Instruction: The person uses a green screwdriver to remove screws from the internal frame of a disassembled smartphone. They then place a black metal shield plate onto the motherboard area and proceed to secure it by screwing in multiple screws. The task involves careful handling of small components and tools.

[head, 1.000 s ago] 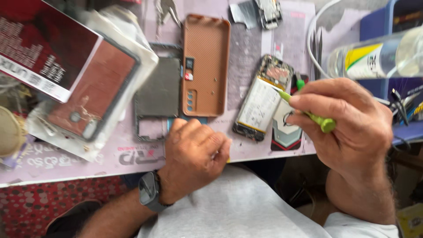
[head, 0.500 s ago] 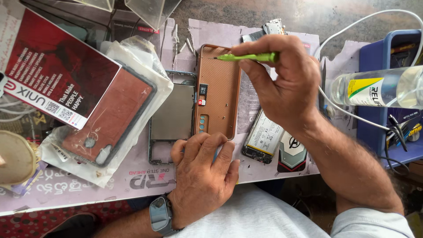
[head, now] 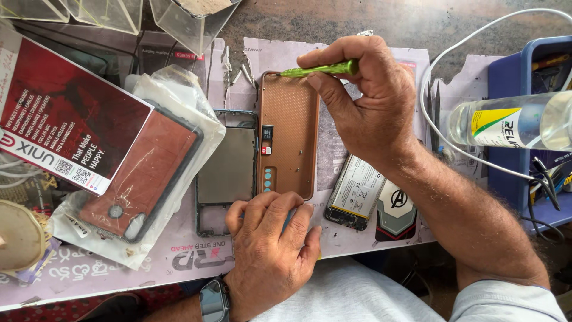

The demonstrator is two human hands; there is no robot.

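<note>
One copper phone back cover [head: 287, 134] lies between two hands: right hand [head: 366, 98] fingers clamp one green screwdriver [head: 319, 70] at its top edge, left hand [head: 269, 250] fingers together press its bottom edge.

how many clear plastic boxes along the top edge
3: two at the top left corner, one right of them, above the grey phone frame. All cropped; more may be hidden.

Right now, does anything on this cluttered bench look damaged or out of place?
Yes. The dark opened phone lies with its insides bared, beside the right hand, and the pale paper mat has a ragged, torn top edge.
</note>
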